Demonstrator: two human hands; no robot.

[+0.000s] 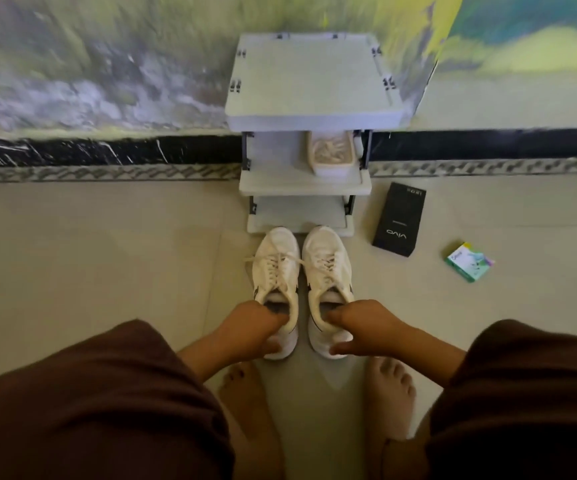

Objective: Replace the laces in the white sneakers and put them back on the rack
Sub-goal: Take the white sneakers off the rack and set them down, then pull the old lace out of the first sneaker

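Two white sneakers stand side by side on the floor, toes toward the small grey shoe rack [306, 183]. My left hand [252, 329] grips the heel of the left sneaker [275, 268], fingers inside its opening and thumb on the back. My right hand [363, 329] grips the heel of the right sneaker [327, 265] the same way. Both sneakers are laced; the left one's lace ends lie loose across its top. A white tub [332, 155] with pale laces inside sits on the rack's middle shelf.
A black phone box [399, 220] and a small green packet [470, 261] lie on the tiles right of the rack. My bare feet [314, 403] stand just behind the sneakers. The painted wall with a black skirting runs behind the rack.
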